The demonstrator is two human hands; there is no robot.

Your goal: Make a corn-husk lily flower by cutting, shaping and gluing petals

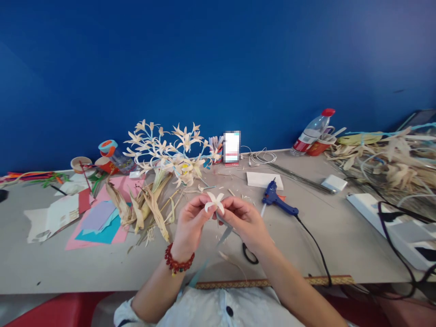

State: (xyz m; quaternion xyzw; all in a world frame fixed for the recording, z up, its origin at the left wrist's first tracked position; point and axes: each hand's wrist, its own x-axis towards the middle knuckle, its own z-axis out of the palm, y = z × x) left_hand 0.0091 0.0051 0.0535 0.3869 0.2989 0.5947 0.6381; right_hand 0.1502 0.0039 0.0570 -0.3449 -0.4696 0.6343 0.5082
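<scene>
A small pale flower [214, 202] with narrow pointed petals, apparently made of dried husk, is held up in front of me. My left hand [195, 215] pinches it from the left, thumb against the petals. From the other side, my right hand [244, 219] closes its thumb and fingers at the flower's base, where the stem is hidden. A translucent pale-blue strip [225, 234] trails from beneath the fingers down toward my lap. Beyond my hands stands a bunch of similar husk flowers [184, 159] on light-blue stems. Black scissor handles [250, 254] show partly under my right forearm.
A blue glue gun [279, 200] with its cord lies to the right, near a white power strip [384, 227]. Dried corn husks [153, 206] and coloured paper [102, 218] lie left. A phone [232, 146], bottle [311, 134] and wire bundle [303, 179] sit farther back.
</scene>
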